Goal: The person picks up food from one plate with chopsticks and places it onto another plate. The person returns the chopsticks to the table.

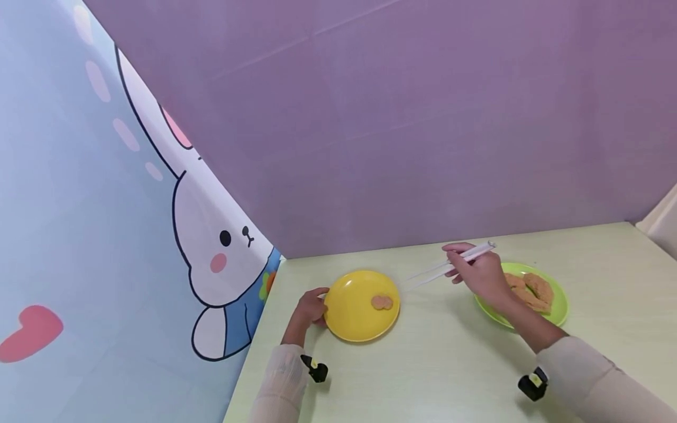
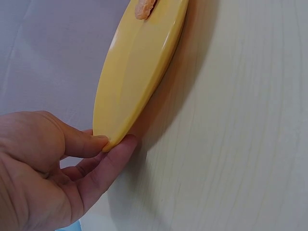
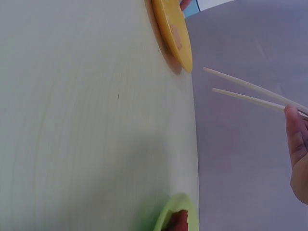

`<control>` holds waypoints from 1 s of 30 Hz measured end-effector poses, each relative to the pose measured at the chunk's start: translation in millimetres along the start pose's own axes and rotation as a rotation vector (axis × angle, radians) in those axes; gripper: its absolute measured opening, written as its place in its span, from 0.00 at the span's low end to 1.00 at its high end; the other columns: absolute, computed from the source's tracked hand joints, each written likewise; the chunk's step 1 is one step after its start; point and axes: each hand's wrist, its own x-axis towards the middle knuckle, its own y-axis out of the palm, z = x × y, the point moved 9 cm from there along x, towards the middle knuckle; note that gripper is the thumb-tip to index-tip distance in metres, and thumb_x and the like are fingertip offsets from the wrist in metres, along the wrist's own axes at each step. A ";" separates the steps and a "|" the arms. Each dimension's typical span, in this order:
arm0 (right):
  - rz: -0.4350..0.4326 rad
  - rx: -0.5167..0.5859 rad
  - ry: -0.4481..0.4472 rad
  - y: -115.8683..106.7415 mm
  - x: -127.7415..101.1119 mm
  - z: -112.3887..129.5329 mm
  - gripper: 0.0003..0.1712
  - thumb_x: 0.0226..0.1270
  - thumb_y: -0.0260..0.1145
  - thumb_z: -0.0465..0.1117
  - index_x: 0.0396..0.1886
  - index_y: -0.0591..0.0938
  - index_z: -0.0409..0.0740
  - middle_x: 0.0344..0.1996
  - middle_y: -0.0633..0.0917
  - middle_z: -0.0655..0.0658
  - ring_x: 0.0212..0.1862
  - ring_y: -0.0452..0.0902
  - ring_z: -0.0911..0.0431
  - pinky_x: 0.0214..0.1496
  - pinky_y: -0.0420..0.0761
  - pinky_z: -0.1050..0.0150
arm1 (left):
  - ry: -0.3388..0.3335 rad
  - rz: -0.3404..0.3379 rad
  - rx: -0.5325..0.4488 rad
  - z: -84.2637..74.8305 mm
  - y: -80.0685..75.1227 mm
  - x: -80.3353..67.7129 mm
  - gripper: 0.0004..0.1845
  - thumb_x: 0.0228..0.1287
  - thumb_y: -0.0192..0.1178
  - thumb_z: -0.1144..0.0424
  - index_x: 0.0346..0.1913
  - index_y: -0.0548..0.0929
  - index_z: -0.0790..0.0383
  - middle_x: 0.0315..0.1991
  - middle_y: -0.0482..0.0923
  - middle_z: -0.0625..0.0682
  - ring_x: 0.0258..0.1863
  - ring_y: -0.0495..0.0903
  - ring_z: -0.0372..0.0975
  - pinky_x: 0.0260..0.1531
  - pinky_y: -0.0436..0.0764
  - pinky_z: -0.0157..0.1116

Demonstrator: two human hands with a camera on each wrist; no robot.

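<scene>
My left hand (image 1: 311, 306) pinches the left rim of a yellow plate (image 1: 349, 317), thumb on top and fingers beneath, as the left wrist view shows. Toward the plate's right side lies a small tan food piece (image 1: 382, 302) with a lobed outline. A pair of white chopsticks (image 1: 449, 267) is gripped in my right hand (image 1: 480, 273), above the table between the two plates. Their tips point left toward the yellow plate, slightly apart, with nothing between them. Partly behind my right forearm sits a green plate (image 1: 562, 308) holding several brown breaded-looking food pieces (image 1: 538, 288).
The pale wood-grain table (image 1: 412, 376) ends at a purple backdrop (image 1: 396, 147). At the left stands a blue panel (image 1: 106, 235) with a cartoon rabbit. White fabric (image 1: 663, 226) hangs at the far right edge. Small black devices (image 1: 533, 383) are at both wrists.
</scene>
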 end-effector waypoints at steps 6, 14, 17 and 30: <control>-0.010 -0.073 -0.002 -25.1 -0.7 -0.6 0.17 0.75 0.62 0.43 0.54 0.85 0.36 0.34 0.89 0.31 0.24 0.87 0.62 0.25 0.87 0.61 | 0.007 -0.005 0.014 0.6 -0.4 0.6 0.36 0.57 0.53 0.79 0.71 0.74 0.60 0.48 0.85 0.61 0.24 0.84 0.40 0.25 0.87 0.39; -0.020 -0.085 0.037 -52.1 -4.8 -5.0 0.19 0.75 0.62 0.46 0.55 0.84 0.36 0.27 0.90 0.53 0.24 0.88 0.58 0.25 0.86 0.62 | -0.003 0.002 0.006 0.6 -2.1 -0.5 0.36 0.57 0.53 0.79 0.72 0.74 0.60 0.49 0.85 0.61 0.24 0.84 0.40 0.25 0.88 0.39; -0.009 -0.086 0.054 -58.2 -7.6 -7.8 0.19 0.76 0.62 0.45 0.55 0.83 0.37 0.26 0.91 0.51 0.23 0.87 0.57 0.24 0.85 0.63 | -0.013 0.001 0.001 1.4 -3.9 -1.0 0.36 0.57 0.54 0.79 0.72 0.73 0.60 0.49 0.85 0.61 0.24 0.84 0.40 0.26 0.88 0.40; -0.017 -0.221 0.108 -96.5 -22.5 -13.9 0.20 0.77 0.60 0.46 0.56 0.82 0.36 0.23 0.90 0.53 0.21 0.85 0.57 0.21 0.82 0.65 | -0.017 0.005 0.002 6.3 -2.2 2.0 0.36 0.57 0.54 0.79 0.72 0.73 0.60 0.45 0.84 0.60 0.24 0.84 0.41 0.25 0.87 0.38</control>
